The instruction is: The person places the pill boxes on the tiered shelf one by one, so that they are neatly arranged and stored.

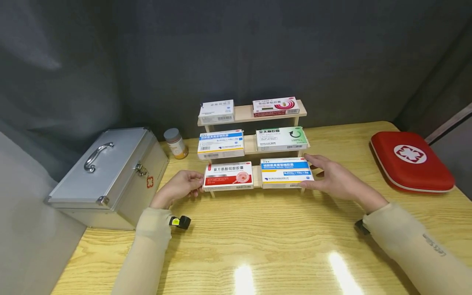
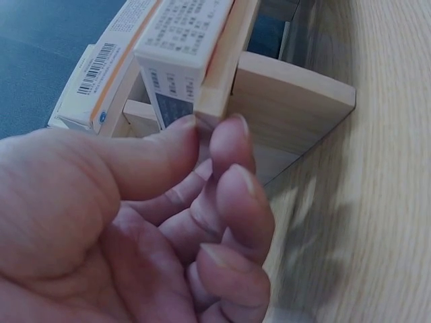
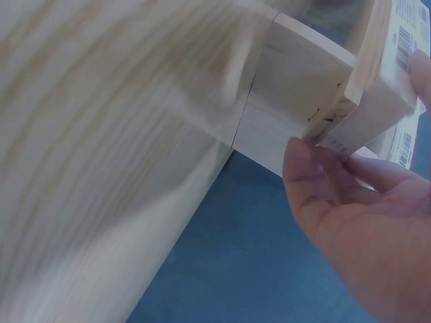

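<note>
A three-tier wooden display stand (image 1: pixel 257 175) carries two medicine boxes on each tier. My left hand (image 1: pixel 181 185) is at the stand's lower left end, beside the red-and-white medicine box (image 1: pixel 228 175). In the left wrist view, its thumb and forefinger pinch the corner of the wooden shelf board (image 2: pixel 217 101), just under the box. My right hand (image 1: pixel 333 178) holds the blue-and-white medicine box (image 1: pixel 287 171) on the lower right, thumb at the front and fingers at the back corner. In the right wrist view, those fingertips (image 3: pixel 296 158) lie close to the shelf's end.
To the left stand a silver metal case (image 1: pixel 99 168) and a pill bottle (image 1: pixel 176 143) with a grey cap. A red first-aid pouch (image 1: pixel 411 162) lies at the right. Behind the table (image 1: pixel 236 229) hangs a dark curtain (image 1: pixel 236 53).
</note>
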{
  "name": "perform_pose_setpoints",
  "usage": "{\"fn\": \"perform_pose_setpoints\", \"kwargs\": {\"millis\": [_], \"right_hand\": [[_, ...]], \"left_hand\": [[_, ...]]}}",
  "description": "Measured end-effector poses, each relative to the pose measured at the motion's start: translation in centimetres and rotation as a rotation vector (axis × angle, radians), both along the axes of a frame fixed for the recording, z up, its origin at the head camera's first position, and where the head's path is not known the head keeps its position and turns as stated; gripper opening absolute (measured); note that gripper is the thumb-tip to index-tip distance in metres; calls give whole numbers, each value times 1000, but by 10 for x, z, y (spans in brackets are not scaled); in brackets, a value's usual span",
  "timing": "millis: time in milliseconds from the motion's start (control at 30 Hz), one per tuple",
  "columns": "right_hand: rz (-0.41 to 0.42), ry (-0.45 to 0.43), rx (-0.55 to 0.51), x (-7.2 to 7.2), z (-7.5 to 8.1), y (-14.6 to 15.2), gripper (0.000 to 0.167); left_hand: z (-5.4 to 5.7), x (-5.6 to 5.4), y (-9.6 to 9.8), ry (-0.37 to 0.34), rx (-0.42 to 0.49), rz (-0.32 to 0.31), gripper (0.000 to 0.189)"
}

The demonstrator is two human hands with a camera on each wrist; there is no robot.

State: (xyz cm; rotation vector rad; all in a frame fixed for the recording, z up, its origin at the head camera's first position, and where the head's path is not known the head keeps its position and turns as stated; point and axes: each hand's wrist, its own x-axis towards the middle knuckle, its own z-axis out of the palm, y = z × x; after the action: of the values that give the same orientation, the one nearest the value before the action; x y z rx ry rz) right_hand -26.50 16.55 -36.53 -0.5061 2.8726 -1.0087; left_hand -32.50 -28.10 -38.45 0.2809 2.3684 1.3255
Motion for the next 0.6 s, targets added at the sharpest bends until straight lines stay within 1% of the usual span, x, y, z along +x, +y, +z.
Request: {"fn": "perform_pose_setpoints", "kwargs": {"millis": [167, 367, 533, 600], "right_hand": [[5, -14, -8, -1, -3, -1, 101], [1, -40, -10, -1, -2, -3, 101], [16, -64, -17, 0, -2, -4, 101], [26, -59, -18, 0, -2, -4, 101]], "left_hand": [[0, 0, -1, -3, -8, 3, 24], [1, 0, -2, 6, -5, 0, 23], [-2, 1, -4, 10, 6, 2, 24], [-3, 1, -4, 11, 5, 4, 25]]}}
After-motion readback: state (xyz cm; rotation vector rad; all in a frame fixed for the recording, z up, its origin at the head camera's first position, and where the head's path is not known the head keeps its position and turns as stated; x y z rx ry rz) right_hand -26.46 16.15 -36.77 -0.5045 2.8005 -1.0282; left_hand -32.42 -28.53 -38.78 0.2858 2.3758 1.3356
